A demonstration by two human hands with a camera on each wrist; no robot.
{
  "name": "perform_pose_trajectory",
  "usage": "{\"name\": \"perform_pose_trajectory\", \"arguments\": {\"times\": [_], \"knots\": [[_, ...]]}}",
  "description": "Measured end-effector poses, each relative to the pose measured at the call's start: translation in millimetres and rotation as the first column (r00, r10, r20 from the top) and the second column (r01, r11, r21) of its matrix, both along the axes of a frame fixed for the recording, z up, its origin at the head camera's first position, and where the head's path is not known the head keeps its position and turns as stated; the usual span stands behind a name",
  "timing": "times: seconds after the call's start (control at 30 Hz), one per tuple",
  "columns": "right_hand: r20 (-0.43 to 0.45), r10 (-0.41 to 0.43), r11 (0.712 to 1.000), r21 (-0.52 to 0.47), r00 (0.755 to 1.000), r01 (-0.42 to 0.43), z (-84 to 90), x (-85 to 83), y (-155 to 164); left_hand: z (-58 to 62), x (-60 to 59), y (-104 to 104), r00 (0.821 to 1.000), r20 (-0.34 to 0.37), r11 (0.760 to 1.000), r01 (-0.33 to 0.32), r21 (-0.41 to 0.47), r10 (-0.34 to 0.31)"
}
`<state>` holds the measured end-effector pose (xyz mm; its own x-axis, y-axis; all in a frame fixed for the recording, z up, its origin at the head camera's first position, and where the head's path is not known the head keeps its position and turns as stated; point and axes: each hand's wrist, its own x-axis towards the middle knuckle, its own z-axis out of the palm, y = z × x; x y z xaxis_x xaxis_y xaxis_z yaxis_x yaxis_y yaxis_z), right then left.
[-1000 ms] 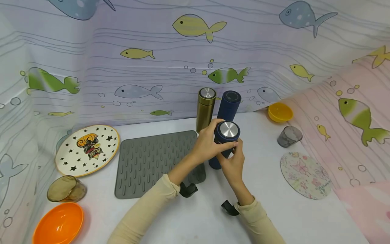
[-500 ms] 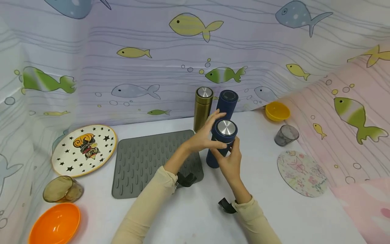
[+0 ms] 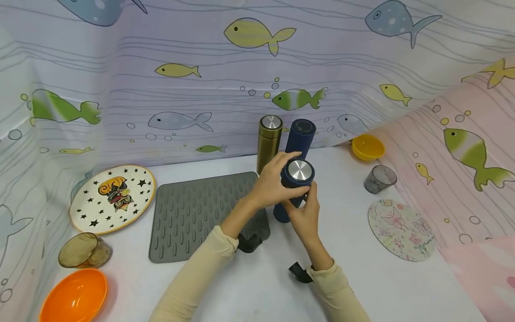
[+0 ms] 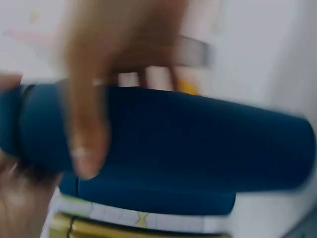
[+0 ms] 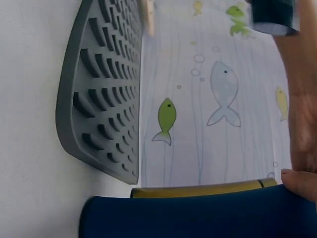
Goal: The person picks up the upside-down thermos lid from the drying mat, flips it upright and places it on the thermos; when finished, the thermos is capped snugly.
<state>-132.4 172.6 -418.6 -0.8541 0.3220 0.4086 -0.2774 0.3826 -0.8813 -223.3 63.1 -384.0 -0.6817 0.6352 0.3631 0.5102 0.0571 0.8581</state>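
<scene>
On table [image 3: 249, 290]: blue flask [image 3: 295, 188] upright

A white tabletop [image 3: 249, 290] is enclosed on three sides by hanging plastic sheeting. The pale lilac sheet printed with yellow, green and blue fish [image 3: 193, 89] covers the back and left edges; a pink fish-printed sheet [image 3: 474, 179] closes the right edge. Lighting is even, without hard shadows.

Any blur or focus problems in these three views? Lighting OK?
Head view: sharp, evenly lit, soft shadows only; a mild sheen on the steel lid of the navy flask held by left hand and right hand; edges bowed by wide-angle distortion. Left wrist view: heavy motion blur, fingers and flask smeared. Right wrist view: gray mat crisp.
</scene>
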Motion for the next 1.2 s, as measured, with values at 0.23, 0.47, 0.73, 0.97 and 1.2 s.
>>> {"name": "perform_pose_trajectory", "arguments": {"times": [0.23,0.47,0.73,0.97,1.2], "knots": [[0.015,0.006,1.0,-0.005,1.0,-0.006,1.9,-0.1,1,1.7,-2.4,0,0.996,0.067,0.998,0.056,0.04,-0.058],[0.027,0.019,1.0,-0.017,0.999,-0.019,-1.0,0.4,2,2.4,-2.4,1,0.992,0.092,0.995,0.076,0.058,-0.081],[0.027,0.019,1.0,-0.015,0.999,-0.018,-0.2,2.1,2,-0.7,-3.4,1,0.985,0.135,0.994,0.1,0.052,-0.106],[0.039,0.014,1.0,-0.013,0.999,-0.013,-0.1,2.7,3,-7.0,-1.4,4,0.974,0.204,0.995,0.091,0.052,-0.099],[0.018,0.026,1.0,-0.016,1.0,-0.026,-0.5,1.0,3,-10.3,-2.3,5,0.98,0.194,0.998,0.026,0.063,-0.038]]}}
